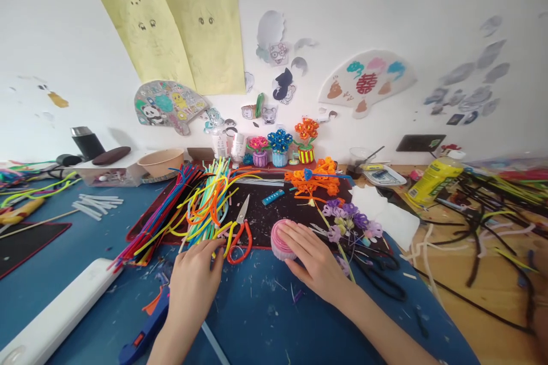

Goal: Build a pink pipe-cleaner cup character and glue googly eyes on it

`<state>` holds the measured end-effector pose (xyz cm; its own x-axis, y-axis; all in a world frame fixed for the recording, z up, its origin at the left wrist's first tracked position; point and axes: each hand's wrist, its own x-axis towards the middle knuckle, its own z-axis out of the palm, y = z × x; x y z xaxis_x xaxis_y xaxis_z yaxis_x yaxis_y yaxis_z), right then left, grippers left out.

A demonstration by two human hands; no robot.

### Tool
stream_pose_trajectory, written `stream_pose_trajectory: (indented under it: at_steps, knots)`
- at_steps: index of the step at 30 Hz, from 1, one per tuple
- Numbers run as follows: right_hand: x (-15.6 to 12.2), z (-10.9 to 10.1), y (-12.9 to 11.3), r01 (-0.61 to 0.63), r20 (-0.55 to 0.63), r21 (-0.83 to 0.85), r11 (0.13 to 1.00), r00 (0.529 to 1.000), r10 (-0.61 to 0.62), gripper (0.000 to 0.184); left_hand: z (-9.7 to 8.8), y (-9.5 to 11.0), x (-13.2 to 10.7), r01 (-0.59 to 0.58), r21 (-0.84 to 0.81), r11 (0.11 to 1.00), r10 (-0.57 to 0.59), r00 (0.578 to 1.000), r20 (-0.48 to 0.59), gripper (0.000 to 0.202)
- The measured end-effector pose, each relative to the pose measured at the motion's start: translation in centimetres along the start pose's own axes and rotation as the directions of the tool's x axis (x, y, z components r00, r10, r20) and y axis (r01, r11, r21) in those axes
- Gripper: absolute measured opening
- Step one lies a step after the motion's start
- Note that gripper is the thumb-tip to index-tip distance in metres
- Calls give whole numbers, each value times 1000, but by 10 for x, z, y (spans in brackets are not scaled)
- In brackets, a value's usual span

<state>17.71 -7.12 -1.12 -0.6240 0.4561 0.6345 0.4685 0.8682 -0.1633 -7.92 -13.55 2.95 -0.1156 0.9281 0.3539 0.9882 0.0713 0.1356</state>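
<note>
My right hand lies over a small round pink coiled pot, fingers across its top and thumb near its front side. The pot stands at the front edge of a dark mat. To the left, my left hand reaches to the front ends of a bundle of pipe cleaners. Its thumb is apart from its bent fingers, and I see nothing held there. Between the hands lie red-handled scissors, blades pointing away. A purple flower stem rests to the right of my right hand.
A blue glue gun and a white bar-shaped case lie at the front left. Behind stand several small potted pipe-cleaner flowers. Orange flowers lie on the mat. A yellow bottle leans at the right, near black pipe cleaners.
</note>
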Motion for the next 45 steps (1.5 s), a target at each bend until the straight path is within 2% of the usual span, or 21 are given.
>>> stream_pose_trajectory:
  at_steps: [6, 13, 18, 21, 23, 27, 30, 34, 38, 42, 45]
  knots:
    - [-1, 0, 0, 53, 22, 6, 999, 998, -54, 60, 6, 12, 5, -2, 66, 998, 0, 999, 39, 27]
    - [-5, 1, 0, 13, 4, 35, 999, 1000, -14, 62, 17, 27, 18, -21, 260, 965, -8, 994, 108, 25]
    - [-4, -2, -1, 19, 9, 29, 999, 1000, -20, 62, 23, 31, 23, -43, 290, 956, 17, 996, 92, 23]
    - [-4, -1, -1, 12, 0, 57, 998, 1000, -12, 60, 23, 32, 19, -66, 304, 950, 56, 998, 40, 24]
    - [-5, 0, 0, -1, -22, 75, 997, 1000, 3, 61, 22, 34, 14, -110, 261, 959, 124, 991, -39, 24]
    - [-8, -1, 3, -72, -74, 64, 995, 994, 77, 63, 22, 41, 6, -215, 69, 974, 224, 957, -182, 20]
    - [-8, -2, 5, -66, -24, 32, 997, 997, 67, 63, 27, 44, 5, -247, -1, 969, 240, 942, -234, 18]
    - [-5, -2, 6, 17, 59, 9, 1000, 998, -17, 59, 36, 44, 6, -267, -38, 963, 250, 935, -251, 17]
    - [-5, -1, 6, 7, 70, -34, 999, 998, -5, 52, 37, 48, 7, -271, -91, 958, 241, 939, -247, 16]
    - [-8, -1, 6, -45, 21, 10, 999, 999, 45, 56, 30, 55, 4, -352, -153, 923, 307, 916, -258, 23]
    - [-10, -1, 6, -173, -29, 96, 980, 984, 176, 62, 26, 60, 0, -416, -150, 897, 365, 888, -278, 29]
